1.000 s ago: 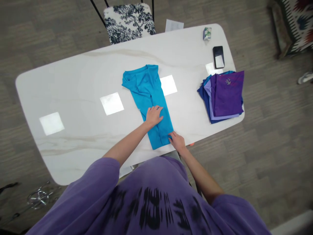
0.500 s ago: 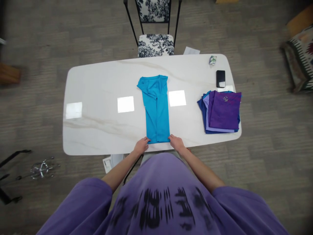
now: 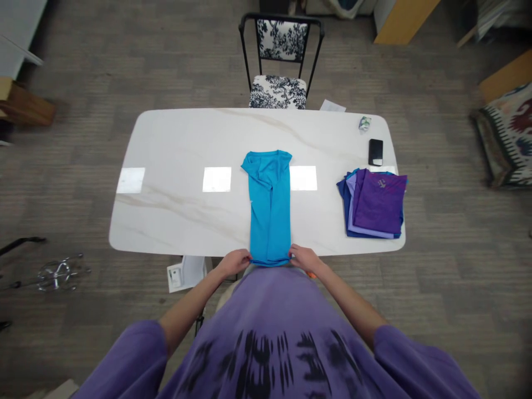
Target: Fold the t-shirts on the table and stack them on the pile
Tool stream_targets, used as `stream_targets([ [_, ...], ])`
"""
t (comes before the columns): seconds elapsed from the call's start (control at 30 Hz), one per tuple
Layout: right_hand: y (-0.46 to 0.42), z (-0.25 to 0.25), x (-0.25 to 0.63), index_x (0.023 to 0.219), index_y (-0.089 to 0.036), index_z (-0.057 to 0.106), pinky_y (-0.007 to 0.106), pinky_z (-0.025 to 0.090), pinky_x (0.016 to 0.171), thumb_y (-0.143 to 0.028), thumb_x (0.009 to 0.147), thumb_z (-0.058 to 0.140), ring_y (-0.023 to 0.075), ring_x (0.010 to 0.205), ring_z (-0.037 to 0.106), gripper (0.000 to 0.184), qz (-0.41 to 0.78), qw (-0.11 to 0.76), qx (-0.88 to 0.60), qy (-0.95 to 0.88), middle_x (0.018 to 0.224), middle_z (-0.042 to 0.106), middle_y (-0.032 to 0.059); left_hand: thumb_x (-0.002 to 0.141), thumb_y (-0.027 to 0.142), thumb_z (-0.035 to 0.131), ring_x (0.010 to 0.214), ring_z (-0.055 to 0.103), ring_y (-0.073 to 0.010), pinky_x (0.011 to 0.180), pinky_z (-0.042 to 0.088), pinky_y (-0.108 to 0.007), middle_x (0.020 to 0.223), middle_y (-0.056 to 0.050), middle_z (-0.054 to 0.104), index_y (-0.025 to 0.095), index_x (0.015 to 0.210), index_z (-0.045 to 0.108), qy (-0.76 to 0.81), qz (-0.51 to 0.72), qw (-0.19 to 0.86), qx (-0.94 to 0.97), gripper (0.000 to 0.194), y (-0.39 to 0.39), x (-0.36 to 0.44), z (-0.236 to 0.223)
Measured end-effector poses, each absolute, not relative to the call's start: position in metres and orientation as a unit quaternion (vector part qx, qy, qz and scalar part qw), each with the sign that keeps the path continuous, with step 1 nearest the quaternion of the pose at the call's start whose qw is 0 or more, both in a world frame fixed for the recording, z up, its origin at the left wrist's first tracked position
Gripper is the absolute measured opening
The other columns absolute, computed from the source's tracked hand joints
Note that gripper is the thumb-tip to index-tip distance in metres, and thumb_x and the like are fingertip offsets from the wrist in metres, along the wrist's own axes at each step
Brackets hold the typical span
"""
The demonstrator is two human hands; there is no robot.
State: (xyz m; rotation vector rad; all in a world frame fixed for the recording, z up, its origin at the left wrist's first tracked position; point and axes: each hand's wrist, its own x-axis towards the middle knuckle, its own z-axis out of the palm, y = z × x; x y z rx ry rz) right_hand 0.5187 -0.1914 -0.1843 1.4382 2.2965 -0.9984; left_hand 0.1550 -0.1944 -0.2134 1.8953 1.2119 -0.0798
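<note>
A bright blue shirt (image 3: pixel 270 216), folded lengthwise into a narrow strip, lies on the white marbled table (image 3: pixel 174 138). Its neck end points to the far side, and its bottom hem reaches the near table edge. My left hand (image 3: pixel 236 261) pinches the hem's left corner. At the right corner, my right hand (image 3: pixel 304 258) grips the hem the same way. The hem between the hands looks slightly raised, at the table's edge by my body.
A stack of folded shirts (image 3: pixel 380 202), purple on top, sits at the table's right end. Behind it are a black phone-like object (image 3: pixel 376 152) and a small crumpled packet (image 3: pixel 364 123). Across the table stands a patterned chair (image 3: pixel 278 91).
The view has shifted, showing more of the room beyond the table. Both hands keep hold of the hem corners, and the hem now reaches the near edge, drawn toward my body.
</note>
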Motion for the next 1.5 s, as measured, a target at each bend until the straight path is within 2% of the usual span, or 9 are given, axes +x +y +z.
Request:
stream_targets([
  [0.2,-0.156,-0.1,0.524,0.119,-0.029,0.069,0.03,0.048,0.076,-0.033,0.102,0.063,0.0171,0.078,0.069,0.019,-0.4,-0.028,0.498,0.769,0.107,0.077,0.0006,0.098,0.03,0.06,0.098,0.072,-0.021,0.09,0.056,-0.032,0.109,-0.003,0.078,0.027,0.112,0.076,0.485,0.156,0.485,0.71,0.021,-0.163,0.115,-0.139],
  [0.4,0.016,-0.056,0.494,0.116,-0.028,0.071,0.034,0.051,0.074,-0.038,0.1,0.064,0.0195,0.074,0.066,0.02,-0.328,-0.142,0.536,0.765,0.103,0.077,0.0031,0.098,0.037,0.065,0.095,0.072,-0.0213,0.081,0.057,-0.031,0.103,-0.003,0.079,0.025,0.111,0.078,0.514,0.246,0.409,0.713,0.022,0.005,0.091,-0.102],
  [0.57,0.195,-0.11,0.473,0.116,-0.024,0.071,0.036,0.054,0.08,-0.041,0.098,0.065,0.0202,0.077,0.067,0.025,-0.282,-0.177,0.582,0.742,0.109,0.077,0.0048,0.096,0.039,0.068,0.092,0.072,-0.0201,0.087,0.058,-0.033,0.106,-0.005,0.08,0.022,0.11,0.076,0.547,0.295,0.404,0.671,0.023,0.181,0.093,-0.155],
  [0.73,0.292,-0.216,0.455,0.126,-0.02,0.065,0.045,0.057,0.097,-0.038,0.092,0.072,0.0286,0.104,0.068,0.039,-0.248,-0.083,0.707,0.657,0.126,0.071,0.0125,0.093,0.039,0.073,0.106,0.071,-0.0261,0.096,0.057,-0.04,0.122,-0.011,0.076,0.021,0.118,0.07,0.652,0.187,0.393,0.62,0.031,0.286,0.113,-0.257],
  [0.9,0.302,-0.274,0.437,0.133,-0.022,0.056,0.051,0.057,0.099,-0.038,0.089,0.075,0.0338,0.119,0.062,0.051,-0.222,-0.014,0.78,0.584,0.144,0.055,0.0165,0.083,0.05,0.086,0.131,0.06,-0.0389,0.107,0.053,-0.051,0.146,-0.02,0.058,0.021,0.138,0.058,0.715,0.139,0.324,0.604,0.069,0.3,0.122,-0.309],
  [1.1,0.315,-0.272,0.423,0.14,-0.015,0.051,0.057,0.05,0.11,-0.043,0.078,0.085,0.0434,0.138,0.046,0.076,-0.158,-0.002,0.838,0.522,0.152,0.045,0.0246,0.086,0.05,0.081,0.133,0.058,-0.0409,0.108,0.051,-0.053,0.144,-0.02,0.058,0.02,0.136,0.058,0.733,0.107,0.318,0.592,0.063,0.303,0.126,-0.303],
  [1.23,0.315,-0.267,0.424,0.127,-0.018,0.062,0.062,0.049,0.11,-0.054,0.082,0.079,0.0435,0.137,0.045,0.059,-0.19,0.02,0.838,0.51,0.147,0.053,0.0215,0.088,0.058,0.077,0.129,0.059,-0.0388,0.107,0.051,-0.051,0.135,-0.018,0.063,0.021,0.126,0.063,0.729,0.086,0.317,0.601,0.055,0.3,0.126,-0.303],
  [1.37,0.299,-0.261,0.425,0.115,-0.023,0.066,0.065,0.045,0.11,-0.04,0.085,0.075,0.0418,0.128,0.05,0.035,-0.216,0.008,0.774,0.595,0.12,0.068,0.0157,0.091,0.053,0.073,0.119,0.063,-0.0362,0.101,0.052,-0.048,0.121,-0.016,0.069,0.023,0.111,0.065,0.695,0.081,0.341,0.628,0.037,0.282,0.126,-0.301],
  [1.5,0.267,-0.239,0.427,0.118,-0.025,0.062,0.057,0.046,0.108,-0.036,0.091,0.067,0.0376,0.115,0.057,0.03,-0.228,-0.027,0.739,0.634,0.103,0.071,0.0113,0.093,0.049,0.07,0.101,0.069,-0.0307,0.089,0.052,-0.041,0.108,-0.01,0.074,0.026,0.11,0.062,0.664,0.136,0.367,0.637,0.03,0.247,0.13,-0.279],
])
